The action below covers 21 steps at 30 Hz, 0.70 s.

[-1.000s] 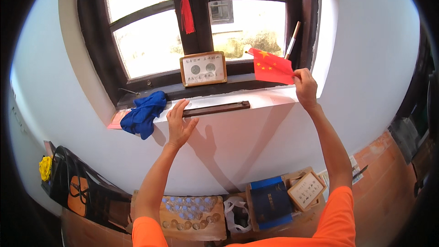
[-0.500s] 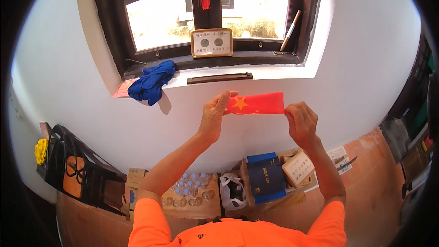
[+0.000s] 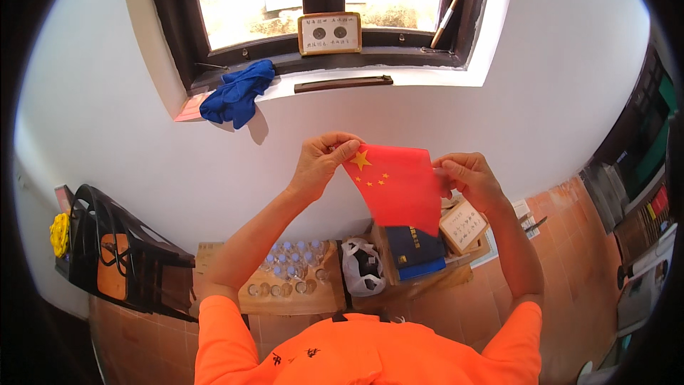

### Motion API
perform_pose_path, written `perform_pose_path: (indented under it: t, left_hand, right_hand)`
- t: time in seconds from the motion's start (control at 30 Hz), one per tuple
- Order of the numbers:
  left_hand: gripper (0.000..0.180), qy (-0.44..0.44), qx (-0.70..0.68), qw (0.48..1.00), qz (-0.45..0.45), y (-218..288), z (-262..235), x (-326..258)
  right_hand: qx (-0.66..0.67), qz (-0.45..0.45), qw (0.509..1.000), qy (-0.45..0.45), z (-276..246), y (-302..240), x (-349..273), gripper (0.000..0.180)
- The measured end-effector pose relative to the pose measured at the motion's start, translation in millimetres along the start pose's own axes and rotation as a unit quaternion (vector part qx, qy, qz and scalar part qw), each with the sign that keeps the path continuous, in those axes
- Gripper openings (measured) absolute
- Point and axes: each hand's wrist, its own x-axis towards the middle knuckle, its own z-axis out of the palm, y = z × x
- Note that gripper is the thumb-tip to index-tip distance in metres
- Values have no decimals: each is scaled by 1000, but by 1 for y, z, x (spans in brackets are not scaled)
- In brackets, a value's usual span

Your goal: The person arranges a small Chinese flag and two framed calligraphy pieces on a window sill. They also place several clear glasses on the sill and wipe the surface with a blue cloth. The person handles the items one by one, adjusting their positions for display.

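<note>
A small red flag [image 3: 400, 189] with yellow stars hangs unfolded in front of my chest, its lower edge slanting down to the right. My left hand [image 3: 317, 165] pinches its upper left corner between thumb and fingers. At the upper right edge, the thumb and fingertips of my right hand [image 3: 472, 180] close on the cloth; the lower fingers are slightly blurred. Below, the flag's bottom corner covers part of a dark blue box [image 3: 417, 251]. Beside that box lies a wood-framed white plaque [image 3: 463, 227].
A blue cloth [image 3: 239, 96] drapes over the windowsill, near a dark wooden bar [image 3: 343, 84] and a framed display [image 3: 330, 33]. Below stand several clear bottles [image 3: 292, 260] on a low table [image 3: 285, 304], with a white plastic bag [image 3: 362, 271] alongside. Left is a black chair [image 3: 135, 264].
The flag has gone from a narrow folded strip to an opened sheet hanging down. My left hand moved slightly left and up. The view has tilted downward.
</note>
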Motion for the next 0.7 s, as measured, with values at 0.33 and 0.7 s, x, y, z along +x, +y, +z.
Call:
perform_pose_path:
  t: [0.33, 0.7]
  left_hand:
    - [24, -77, 3, 997, 3, 10, 2, -16]
    - [31, -32, -46, 995, -84, -8, -7, -21]
  right_hand:
    - [-25, 81, 996, -23, 16, 13, -9, 19]
    - [-155, 12, 987, 28, 14, 4, 2, 17]
